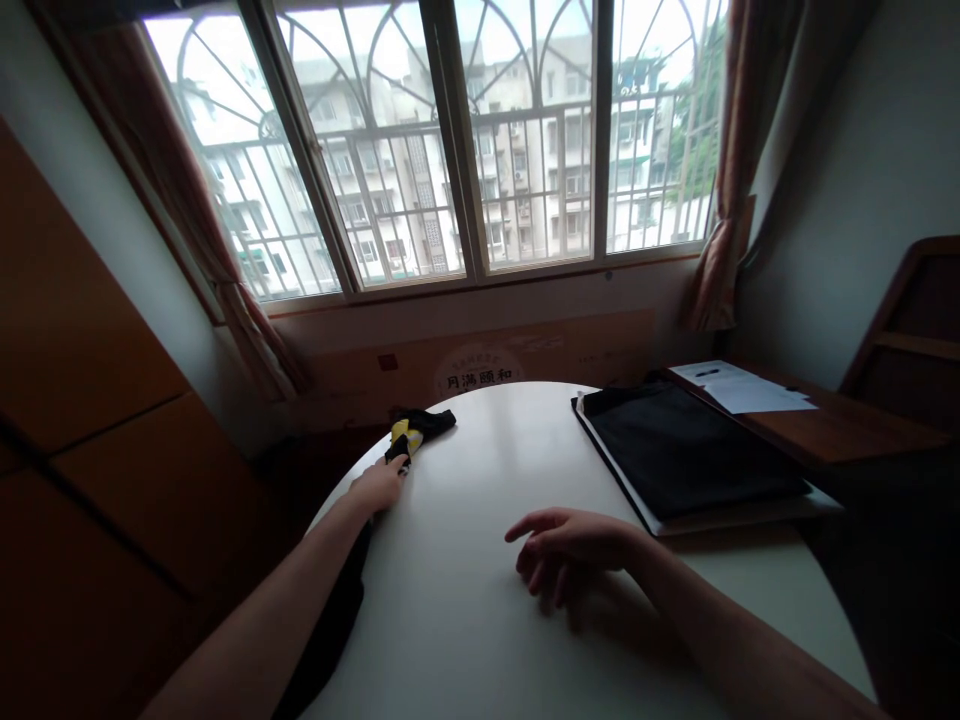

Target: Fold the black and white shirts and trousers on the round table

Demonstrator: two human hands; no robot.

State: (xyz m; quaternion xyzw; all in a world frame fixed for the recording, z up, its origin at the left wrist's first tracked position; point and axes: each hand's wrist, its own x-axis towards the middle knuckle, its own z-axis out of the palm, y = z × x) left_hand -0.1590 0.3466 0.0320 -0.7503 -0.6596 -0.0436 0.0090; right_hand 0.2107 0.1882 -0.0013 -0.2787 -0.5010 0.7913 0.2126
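At the far left edge of the white round table (480, 620), my left hand (379, 485) is closed on a crumpled black cloth item with yellow and white patches (411, 438). The fingertips pinch its near end, and the rest of it lies along the rim. Black fabric (337, 620) shows under my left forearm; whether it belongs to the same item I cannot tell. My right hand (577, 545) hovers over or rests lightly on the middle of the tabletop, holding nothing, its index finger stretched out and the others loosely bent.
A flat black fabric-covered slab with a white edge (690, 455) lies on the table's right side. Beyond it, white papers (739, 387) rest on a brown wooden surface (862, 425) beside a chair (907, 320). Behind the table stands a printed cardboard box (585, 345) below a barred window.
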